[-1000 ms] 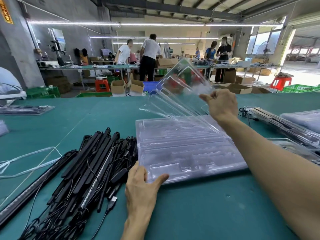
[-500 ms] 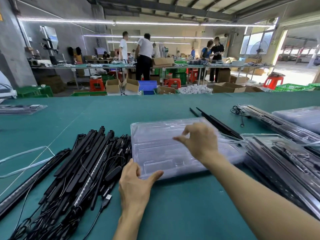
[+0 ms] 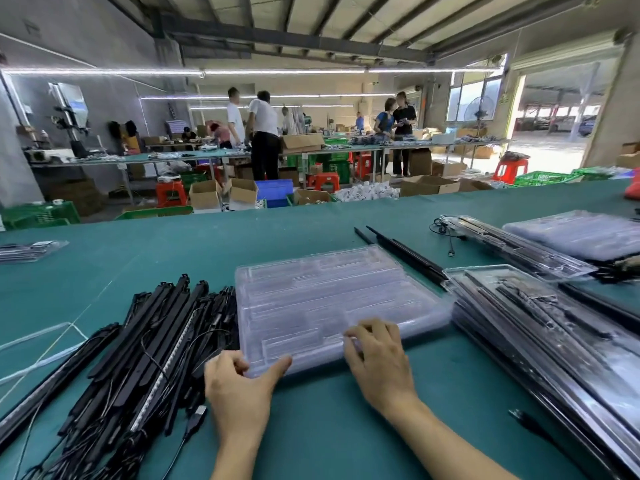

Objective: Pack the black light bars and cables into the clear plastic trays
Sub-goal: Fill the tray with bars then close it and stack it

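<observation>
The stack of clear plastic trays lies beside the black light bars. The left hand grips its near corner. The right hand touches the rim with curled fingertips; I cannot tell whether it pinches. Probably light, flimsy and slick: peel by the rim.

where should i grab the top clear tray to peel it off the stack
Probably by its thin near rim, from the near side: the stack of clear trays lies flat, black light bars crowd its left and packed trays its right.
</observation>
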### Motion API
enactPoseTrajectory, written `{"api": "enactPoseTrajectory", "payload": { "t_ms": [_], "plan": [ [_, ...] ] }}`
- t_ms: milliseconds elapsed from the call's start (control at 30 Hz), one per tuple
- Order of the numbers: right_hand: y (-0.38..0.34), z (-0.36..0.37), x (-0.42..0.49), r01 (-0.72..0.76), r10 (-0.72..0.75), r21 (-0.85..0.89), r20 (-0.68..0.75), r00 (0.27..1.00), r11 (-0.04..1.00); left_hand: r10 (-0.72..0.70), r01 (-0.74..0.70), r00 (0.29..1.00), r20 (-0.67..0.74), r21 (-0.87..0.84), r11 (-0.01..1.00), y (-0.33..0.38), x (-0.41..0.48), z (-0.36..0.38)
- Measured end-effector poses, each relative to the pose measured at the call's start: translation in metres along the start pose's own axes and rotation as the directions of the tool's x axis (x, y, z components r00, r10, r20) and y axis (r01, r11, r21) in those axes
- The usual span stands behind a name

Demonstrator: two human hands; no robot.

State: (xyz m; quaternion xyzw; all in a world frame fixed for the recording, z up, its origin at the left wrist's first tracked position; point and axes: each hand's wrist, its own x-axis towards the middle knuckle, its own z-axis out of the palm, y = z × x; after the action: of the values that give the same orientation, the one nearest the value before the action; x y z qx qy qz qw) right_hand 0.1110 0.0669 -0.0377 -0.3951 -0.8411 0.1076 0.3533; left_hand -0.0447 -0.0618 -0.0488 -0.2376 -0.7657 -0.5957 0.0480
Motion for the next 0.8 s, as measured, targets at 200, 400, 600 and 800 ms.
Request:
{"api": "enactPoseTrajectory", "payload": {
  "t_ms": [200, 400, 600, 800],
  "plan": [
    [0.001, -0.001, 0.001, 0.008, -0.008, 0.018, -0.002, 1.0, 1.0, -0.036, 0.038, 0.998, 0.046, -0.027, 0.999, 0.006, 0.0, -0.002],
    [-0.002, -0.005, 0.007, 0.044, -0.045, -0.015, -0.113, 0.993, 0.999, 0.015, -0.012, 0.998, 0.067, -0.048, 0.999, 0.013, -0.003, -0.005],
    [-0.024, -0.024, 0.042, 0.129, -0.135, -0.059, -0.117, 0.984, 0.99, 0.128, -0.131, 0.991, 0.047, 0.067, 0.989, 0.015, -0.003, -0.004],
    [-0.043, -0.043, 0.048, 0.263, -0.266, -0.046, -0.092, 0.96, 0.964, -0.055, 0.067, 0.992, -0.11, 0.107, 0.992, 0.007, 0.007, -0.007]
  ]
}}
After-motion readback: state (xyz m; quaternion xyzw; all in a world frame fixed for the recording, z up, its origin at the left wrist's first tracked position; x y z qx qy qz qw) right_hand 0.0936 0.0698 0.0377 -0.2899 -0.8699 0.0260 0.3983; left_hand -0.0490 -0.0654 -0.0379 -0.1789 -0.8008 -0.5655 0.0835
